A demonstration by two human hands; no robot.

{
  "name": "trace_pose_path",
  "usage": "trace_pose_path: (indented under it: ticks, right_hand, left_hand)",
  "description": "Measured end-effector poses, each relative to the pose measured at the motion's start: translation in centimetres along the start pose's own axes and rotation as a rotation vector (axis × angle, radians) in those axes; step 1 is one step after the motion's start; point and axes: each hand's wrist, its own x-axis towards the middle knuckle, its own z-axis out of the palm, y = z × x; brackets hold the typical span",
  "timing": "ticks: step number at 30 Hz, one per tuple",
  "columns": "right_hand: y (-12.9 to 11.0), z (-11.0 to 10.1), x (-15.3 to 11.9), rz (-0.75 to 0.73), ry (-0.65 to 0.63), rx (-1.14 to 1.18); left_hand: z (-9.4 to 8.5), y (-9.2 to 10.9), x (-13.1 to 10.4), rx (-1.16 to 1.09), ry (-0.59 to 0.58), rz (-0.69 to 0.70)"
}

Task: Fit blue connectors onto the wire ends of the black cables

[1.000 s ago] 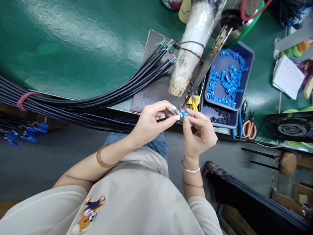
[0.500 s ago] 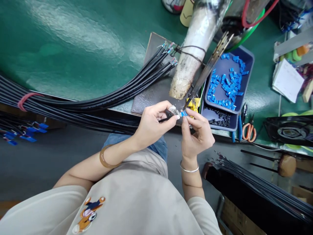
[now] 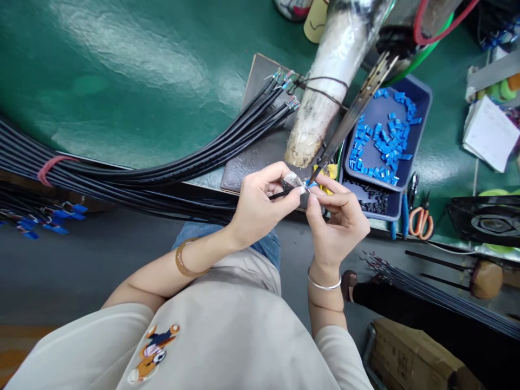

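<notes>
My left hand (image 3: 260, 203) pinches the end of a black cable (image 3: 281, 194) at the table's front edge. A small blue piece (image 3: 311, 184) shows at the cable's end, between my two hands. My right hand (image 3: 337, 216) is closed at its right side, thumb and fingertips pressed together around a thin wire or the piece; which one is too small to tell. The tip of a soldering iron (image 3: 345, 124) on its metal stand comes down right at the blue piece. Beneath lies a dark board (image 3: 247, 157).
Black cables (image 3: 162, 172) tied with a red band cross the left side. A tray (image 3: 424, 116) of blue pieces overlaps another with black parts. Orange-handled scissors (image 3: 421, 223) lie to the right. A wrapped duct (image 3: 314, 116) hangs above. A person's dark-clad leg (image 3: 398, 303) is at lower right.
The blue piece now sits at the iron's tip and is more hidden by my fingers. My right hand has shifted slightly to the right, and the whole view has shifted a little too.
</notes>
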Motion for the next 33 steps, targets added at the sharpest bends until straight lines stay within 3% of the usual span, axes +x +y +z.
trace_pose_path:
  ticks: [8,19,29,33]
  right_hand:
    - [-0.2,-0.3,0.4,-0.048,-0.030,-0.065]
    - [0.0,-0.3,0.2,-0.038,-0.047,-0.099]
    - [-0.8,-0.4,1.1,-0.171,-0.013,-0.163]
    - [-0.4,-0.4,0.7,-0.152,-0.033,-0.159]
  left_hand:
    - [0.1,0.2,-0.1,-0.014,0.021,0.027]
    - [0.0,0.3,0.0,0.031,0.001,-0.037]
    - [-0.1,0.3,-0.4,0.010,-0.002,0.026]
    - [-0.3,0.4,-0.1,0.019,-0.033,-0.033]
